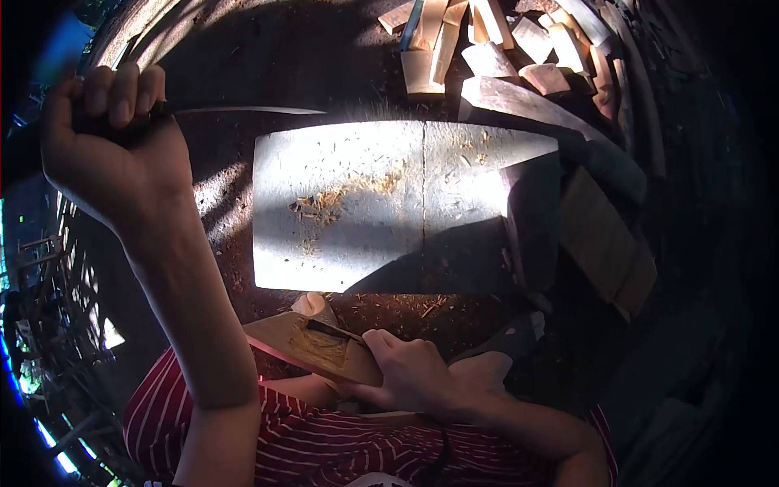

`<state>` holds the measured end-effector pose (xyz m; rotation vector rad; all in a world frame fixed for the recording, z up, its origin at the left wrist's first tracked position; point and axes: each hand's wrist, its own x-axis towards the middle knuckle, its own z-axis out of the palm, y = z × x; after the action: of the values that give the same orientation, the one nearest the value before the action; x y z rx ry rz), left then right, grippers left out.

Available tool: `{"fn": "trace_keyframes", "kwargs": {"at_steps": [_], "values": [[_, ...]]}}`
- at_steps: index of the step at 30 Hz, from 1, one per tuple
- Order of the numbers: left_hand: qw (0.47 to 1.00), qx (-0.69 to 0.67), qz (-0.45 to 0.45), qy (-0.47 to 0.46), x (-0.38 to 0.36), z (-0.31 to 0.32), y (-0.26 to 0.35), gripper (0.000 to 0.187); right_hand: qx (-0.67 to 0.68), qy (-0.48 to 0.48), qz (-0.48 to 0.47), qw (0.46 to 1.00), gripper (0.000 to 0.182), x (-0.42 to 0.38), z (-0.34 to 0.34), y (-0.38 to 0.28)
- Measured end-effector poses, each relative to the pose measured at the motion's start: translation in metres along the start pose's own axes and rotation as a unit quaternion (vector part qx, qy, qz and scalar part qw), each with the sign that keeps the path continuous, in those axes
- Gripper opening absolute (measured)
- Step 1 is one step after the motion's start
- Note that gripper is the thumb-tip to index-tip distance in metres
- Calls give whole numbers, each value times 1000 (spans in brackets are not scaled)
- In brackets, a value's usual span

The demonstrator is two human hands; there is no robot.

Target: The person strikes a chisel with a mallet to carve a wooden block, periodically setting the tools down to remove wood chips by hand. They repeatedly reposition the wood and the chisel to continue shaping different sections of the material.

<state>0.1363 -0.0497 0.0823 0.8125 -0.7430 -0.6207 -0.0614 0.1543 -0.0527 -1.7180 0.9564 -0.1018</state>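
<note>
On the left, my left hand (122, 138) is raised in a fist, palm side toward me. From it a thin, slightly curved knife blade (251, 109) points right, and its handle is mostly hidden in the fingers. My right hand (406, 369) lies over the right end of a flat wooden piece (272, 331) at my lap, thumb at the near edge and fingers on top. A rough, yellowish hollow (329, 351) marks the upper face of that piece. Across it lies a narrow dark strip (333, 329), its right end close to my fingertips.
Before me stands a pale low worktop (341, 268), with wood shavings (324, 203) scattered over it and a dark block (531, 219) on its right end. Cut wood pieces (487, 61) are piled at the back right. A wooden slab (600, 235) leans beside the worktop.
</note>
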Motion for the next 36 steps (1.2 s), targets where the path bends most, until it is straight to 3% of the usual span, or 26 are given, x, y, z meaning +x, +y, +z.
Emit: {"fn": "trace_keyframes", "kwargs": {"at_steps": [5,11,12,15,18,22,24,26,28,29,31,34,36], "values": [[999,20,-26,1,3,-6,-19,28,-7,10,-22,1000,59,1,-30,-1],[995,-26,-72,-62,-1,-3,10,29,-258,166,-127,943,64,37,-100,-6],[988,-33,-90,-121,1,-11,14,24,-283,213,-186,916,59,48,-116,2],[990,-10,-79,-121,-15,-2,20,24,-390,141,-136,900,58,70,-160,17],[986,-7,-117,-116,-32,9,25,22,-519,115,-158,832,54,84,-185,29],[984,-3,-147,-104,-61,24,19,26,-478,178,-170,843,61,77,-171,51],[983,-11,-153,-104,-76,25,10,26,-385,369,-110,839,61,53,-158,49],[986,-11,-147,-79,-93,30,2,24,-328,428,-74,839,56,19,-136,53],[985,-12,-146,-89,-103,32,-11,22,-348,524,66,775,59,-7,-110,69],[988,-4,-134,-72,-108,36,-18,23,-343,528,69,774,59,-15,-98,80],[992,4,-113,-54,-114,43,-28,25,-302,486,164,804,62,-23,-83,93],[992,18,-118,-49,-120,52,-40,26,-347,513,184,763,57,-22,-81,99],[991,23,-117,-59,-123,54,-44,26,-338,517,186,765,54,-22,-83,98]]}}
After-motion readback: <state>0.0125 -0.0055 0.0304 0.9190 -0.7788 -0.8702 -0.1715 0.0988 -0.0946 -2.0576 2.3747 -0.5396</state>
